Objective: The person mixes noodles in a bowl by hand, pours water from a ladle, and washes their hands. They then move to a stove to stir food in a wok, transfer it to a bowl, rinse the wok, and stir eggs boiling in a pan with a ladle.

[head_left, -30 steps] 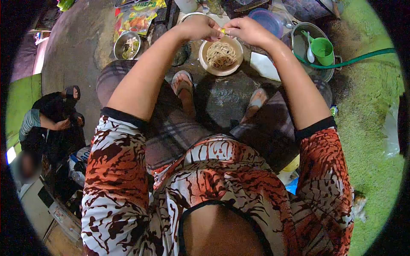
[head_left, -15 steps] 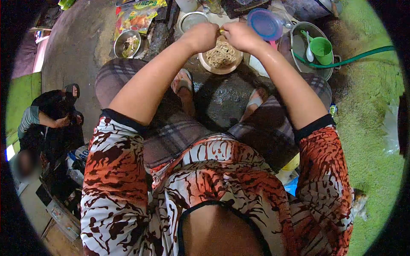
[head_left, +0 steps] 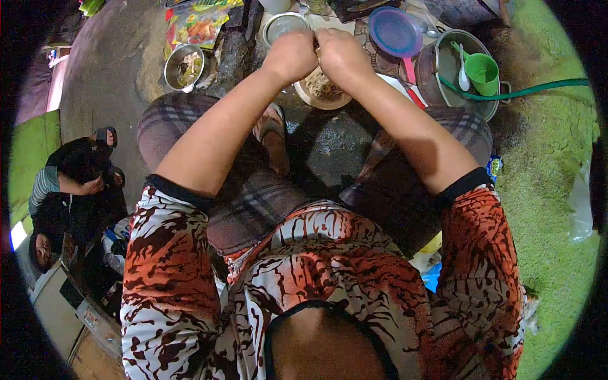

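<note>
My left hand (head_left: 291, 58) and my right hand (head_left: 344, 58) meet knuckle to knuckle, both closed, over the far side of a pale bowl (head_left: 330, 105). Tangled noodles (head_left: 322, 86) fill that bowl, partly covered by my right hand. Whatever my fingers pinch between them is hidden by the backs of my hands. Just beyond my left hand stands a round container with a pale, see-through top (head_left: 285, 26).
On the left sit a metal bowl of food pieces (head_left: 187, 67) and a colourful packet (head_left: 197, 28). To the right are a blue-purple lid (head_left: 396, 31), a red handle (head_left: 416, 97), and a pot (head_left: 437, 69) with a green cup (head_left: 484, 75), white spoon (head_left: 463, 77) and hose (head_left: 548, 89). Another person (head_left: 82, 171) sits at left.
My hands have come closer together and slightly lower and nearer. The small yellow thing seen between them is now out of sight. My view has shifted slightly.
</note>
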Tool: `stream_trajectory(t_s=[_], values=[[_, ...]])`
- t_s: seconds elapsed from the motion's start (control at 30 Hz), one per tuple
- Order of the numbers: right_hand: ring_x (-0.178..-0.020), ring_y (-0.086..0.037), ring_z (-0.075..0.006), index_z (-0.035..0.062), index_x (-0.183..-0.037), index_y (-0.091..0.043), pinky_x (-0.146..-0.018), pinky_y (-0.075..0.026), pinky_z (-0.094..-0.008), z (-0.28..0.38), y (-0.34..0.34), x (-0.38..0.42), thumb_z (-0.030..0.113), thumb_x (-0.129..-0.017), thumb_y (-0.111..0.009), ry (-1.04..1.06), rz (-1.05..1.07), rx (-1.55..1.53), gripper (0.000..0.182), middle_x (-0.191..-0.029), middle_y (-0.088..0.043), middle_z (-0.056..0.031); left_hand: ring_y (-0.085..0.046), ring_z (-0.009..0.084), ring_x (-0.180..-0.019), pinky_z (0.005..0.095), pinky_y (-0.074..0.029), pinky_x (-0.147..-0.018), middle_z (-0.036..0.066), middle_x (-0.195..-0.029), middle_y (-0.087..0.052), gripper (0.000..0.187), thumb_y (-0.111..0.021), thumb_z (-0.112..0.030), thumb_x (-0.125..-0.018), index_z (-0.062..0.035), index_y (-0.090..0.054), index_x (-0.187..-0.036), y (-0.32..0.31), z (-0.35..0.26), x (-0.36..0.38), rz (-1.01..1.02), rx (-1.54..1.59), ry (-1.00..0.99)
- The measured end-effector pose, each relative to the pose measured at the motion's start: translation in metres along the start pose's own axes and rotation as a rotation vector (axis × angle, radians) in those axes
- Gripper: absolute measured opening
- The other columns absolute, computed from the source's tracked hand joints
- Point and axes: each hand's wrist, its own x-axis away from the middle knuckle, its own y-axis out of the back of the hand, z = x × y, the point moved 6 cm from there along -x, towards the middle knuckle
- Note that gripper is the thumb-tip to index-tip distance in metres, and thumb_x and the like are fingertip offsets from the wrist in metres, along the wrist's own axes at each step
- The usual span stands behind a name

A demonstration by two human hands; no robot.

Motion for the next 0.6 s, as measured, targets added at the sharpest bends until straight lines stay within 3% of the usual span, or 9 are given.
stream_trajectory(t_s=[0.23,0.33,0.47,0.5,0.6], values=[[-0.079,-0.059,-0.0327,0.0015,-0.083,-0.054,-0.072,-0.048,-0.0403,-0.006,-0.007,-0.001,0.008,-0.074,-0.048,0.008,-0.051,0.033,0.013,-0.083,-0.061,-0.0188,-0.059,0.0372,-0.087,0.0445,-0.047,-0.079,0.024,-0.093,-0.061,0.027,-0.045,-0.014,-0.076,0.0023,-0.061,-0.089,-0.005,-0.001,-0.010,0.035,0.025,0.061],[-0.077,-0.059,-0.0364,0.0003,-0.083,-0.052,-0.070,-0.047,-0.0436,-0.012,-0.011,-0.004,0.008,-0.077,-0.044,0.013,-0.095,-0.015,0.012,-0.077,-0.059,-0.0192,-0.059,0.0376,-0.087,0.0449,-0.047,-0.079,0.022,-0.093,-0.062,0.027,-0.045,-0.015,-0.077,0.0015,-0.061,-0.091,-0.008,0.001,-0.015,0.053,-0.011,0.083],[-0.076,-0.057,-0.0385,0.0016,-0.085,-0.052,-0.067,-0.045,-0.0453,-0.028,0.002,-0.013,0.012,-0.080,-0.048,-0.045,0.032,-0.153,0.012,-0.079,-0.059,-0.0197,-0.058,0.0386,-0.086,0.0457,-0.046,-0.078,0.025,-0.092,-0.060,0.027,-0.048,-0.019,-0.082,-0.0005,-0.059,-0.097,-0.004,0.004,-0.019,0.065,0.107,0.106],[-0.077,-0.057,-0.0394,0.0022,-0.086,-0.052,-0.067,-0.044,-0.0459,-0.033,0.008,-0.017,0.014,-0.081,-0.050,-0.032,0.109,-0.237,0.013,-0.079,-0.059,-0.0197,-0.061,0.0361,-0.081,0.0433,-0.048,-0.074,0.023,-0.088,-0.062,0.029,-0.051,-0.024,-0.084,-0.0004,-0.060,-0.096,-0.006,0.009,-0.026,0.024,0.157,-0.036],[-0.081,-0.056,-0.0409,0.0028,-0.091,-0.052,-0.068,-0.043,-0.0458,-0.051,0.005,-0.021,0.020,-0.086,-0.049,0.040,0.274,-0.248,0.018,-0.089,-0.058,-0.0203,-0.063,0.0277,-0.073,0.0372,-0.049,-0.068,0.017,-0.080,-0.064,0.031,-0.055,-0.030,-0.084,-0.0007,-0.062,-0.094,0.000,0.006,-0.031,0.248,0.275,-0.060]])
